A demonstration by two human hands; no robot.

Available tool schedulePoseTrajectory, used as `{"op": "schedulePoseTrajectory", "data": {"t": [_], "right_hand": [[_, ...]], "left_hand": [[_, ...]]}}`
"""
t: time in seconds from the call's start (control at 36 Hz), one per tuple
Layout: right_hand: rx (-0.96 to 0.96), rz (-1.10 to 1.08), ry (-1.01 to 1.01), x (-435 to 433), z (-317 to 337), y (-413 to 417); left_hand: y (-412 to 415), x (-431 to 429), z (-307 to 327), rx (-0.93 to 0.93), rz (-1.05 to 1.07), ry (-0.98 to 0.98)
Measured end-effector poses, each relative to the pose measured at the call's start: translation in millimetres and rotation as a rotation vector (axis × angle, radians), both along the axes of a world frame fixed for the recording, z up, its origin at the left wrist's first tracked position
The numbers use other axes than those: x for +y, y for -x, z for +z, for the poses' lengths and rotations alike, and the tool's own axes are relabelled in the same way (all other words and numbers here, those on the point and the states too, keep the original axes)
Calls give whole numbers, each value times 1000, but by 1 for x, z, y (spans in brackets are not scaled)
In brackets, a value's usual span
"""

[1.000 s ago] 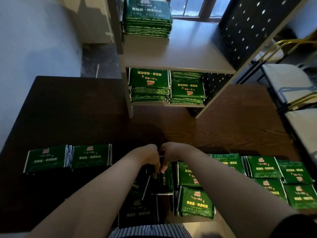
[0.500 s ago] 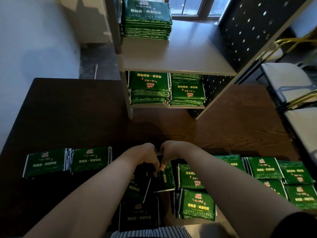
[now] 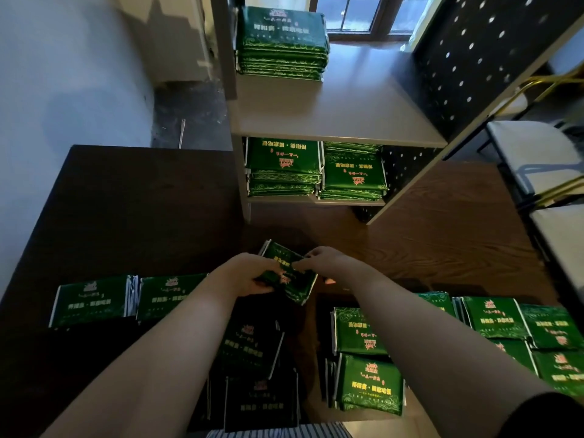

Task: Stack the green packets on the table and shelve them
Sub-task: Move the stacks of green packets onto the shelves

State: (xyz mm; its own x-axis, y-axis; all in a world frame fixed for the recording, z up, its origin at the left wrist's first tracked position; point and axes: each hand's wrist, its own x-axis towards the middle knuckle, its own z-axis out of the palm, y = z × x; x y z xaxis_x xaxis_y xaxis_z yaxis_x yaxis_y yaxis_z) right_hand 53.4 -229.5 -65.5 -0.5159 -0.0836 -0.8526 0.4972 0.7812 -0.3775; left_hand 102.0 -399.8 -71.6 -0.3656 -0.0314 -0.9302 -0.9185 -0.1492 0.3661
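Our left hand [image 3: 249,276] and right hand [image 3: 325,260] are gripping green packets [image 3: 289,276], now lifting them off the surface [image 3: 142,200] to stack.

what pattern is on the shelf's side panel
The side panel is black with rows of small pale dots; head view shows it best.

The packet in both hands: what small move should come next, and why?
Probably lower the packet flat onto the shadowed packets just below it. The left hand and the right hand grip it tilted above the table, and those packets lie overlapping, not yet a square stack.
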Motion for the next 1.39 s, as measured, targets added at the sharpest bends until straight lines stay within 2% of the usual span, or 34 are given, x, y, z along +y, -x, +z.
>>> {"op": "schedulePoseTrajectory", "data": {"t": [0.08,0.19,0.25,0.36,0.47,0.61,0.72,0.89,0.97,1.11,1.28,1.39], "right_hand": [[5,-72,-22,1,0,1],[-21,-275,7,-2,-7,2],[-60,-376,41,-3,-13,1],[-88,-509,89,-5,-14,-1],[-85,-540,82,-2,-12,3],[-122,-560,86,2,-9,5],[-144,-547,94,5,-9,4],[-178,-605,223,14,-2,1],[-203,-643,299,19,5,1],[-186,-622,353,34,21,2],[-145,-625,405,56,49,4],[-81,-652,424,65,69,4]], "left_hand": [[1,0,1,-42,124,-85],[1,9,1,-26,172,-74],[1,13,1,-20,114,-34],[0,17,4,7,-145,113],[2,19,4,44,-209,127],[-1,22,2,59,30,-66],[-4,22,2,46,138,-176],[0,27,1,63,229,-208],[-1,32,5,130,161,-175],[3,40,29,62,202,-209],[1,56,57,199,204,-325],[5,69,77,239,189,-295]]}}
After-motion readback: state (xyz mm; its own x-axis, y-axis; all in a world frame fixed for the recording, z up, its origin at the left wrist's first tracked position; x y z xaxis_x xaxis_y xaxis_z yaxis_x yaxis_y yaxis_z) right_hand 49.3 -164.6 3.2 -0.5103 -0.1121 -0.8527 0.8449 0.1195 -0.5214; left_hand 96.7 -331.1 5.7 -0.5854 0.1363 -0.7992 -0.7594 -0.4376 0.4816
